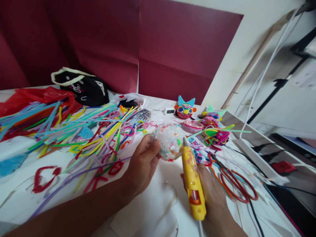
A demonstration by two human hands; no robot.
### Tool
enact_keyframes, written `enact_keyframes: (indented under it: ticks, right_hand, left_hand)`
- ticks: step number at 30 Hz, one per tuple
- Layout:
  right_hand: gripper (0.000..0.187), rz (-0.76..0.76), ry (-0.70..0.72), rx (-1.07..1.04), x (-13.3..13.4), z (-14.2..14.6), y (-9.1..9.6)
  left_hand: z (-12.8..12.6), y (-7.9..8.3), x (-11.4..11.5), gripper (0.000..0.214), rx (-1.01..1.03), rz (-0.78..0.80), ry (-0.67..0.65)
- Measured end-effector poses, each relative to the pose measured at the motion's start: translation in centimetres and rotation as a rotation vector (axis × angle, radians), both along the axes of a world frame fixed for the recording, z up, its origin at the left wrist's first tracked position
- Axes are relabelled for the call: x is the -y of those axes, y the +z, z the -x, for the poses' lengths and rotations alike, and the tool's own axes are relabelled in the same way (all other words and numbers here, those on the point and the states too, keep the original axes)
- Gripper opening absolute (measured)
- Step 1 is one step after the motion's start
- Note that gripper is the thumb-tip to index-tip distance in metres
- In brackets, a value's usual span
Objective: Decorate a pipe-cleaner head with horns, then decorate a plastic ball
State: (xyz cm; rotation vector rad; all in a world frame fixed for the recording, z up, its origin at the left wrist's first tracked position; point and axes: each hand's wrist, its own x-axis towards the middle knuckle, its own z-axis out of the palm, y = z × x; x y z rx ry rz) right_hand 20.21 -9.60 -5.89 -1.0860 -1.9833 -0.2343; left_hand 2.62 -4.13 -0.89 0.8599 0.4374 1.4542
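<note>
My left hand (145,163) grips a round, whitish, see-through ball (170,141) by its left side, thumb toward me. Coloured specks show on the ball, with a green one at its right. In my right hand (212,191) is a yellow hot glue gun (194,184), its metal nozzle pointing up at the ball's right edge. Whether the nozzle touches the ball I cannot tell. The fingers around the glue gun's handle are mostly hidden behind it. To the right of that hand lie scissors (239,184) with red-orange handles.
Many coloured pipe cleaners (98,131) spread over the left of the white table. A black bag (84,87) stands behind them. Decorated faces, one with blue ears (185,107), stand at the back near a small white digital display (169,111). A power strip (261,161) with plugs is at right.
</note>
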Motion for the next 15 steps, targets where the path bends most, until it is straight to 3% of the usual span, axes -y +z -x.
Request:
enact_keyframes:
  ticks: [6,15]
  right_hand:
    - [0.009,0.02,0.084,0.051,0.0,0.1,0.1]
    - [0.016,-0.009,0.091,0.071,0.3,0.4,1.0]
  left_hand:
    - [0.2,0.1,-0.1,0.014,0.016,0.015,0.017]
    - [0.1,-0.3,-0.1,0.015,-0.002,0.001,0.006]
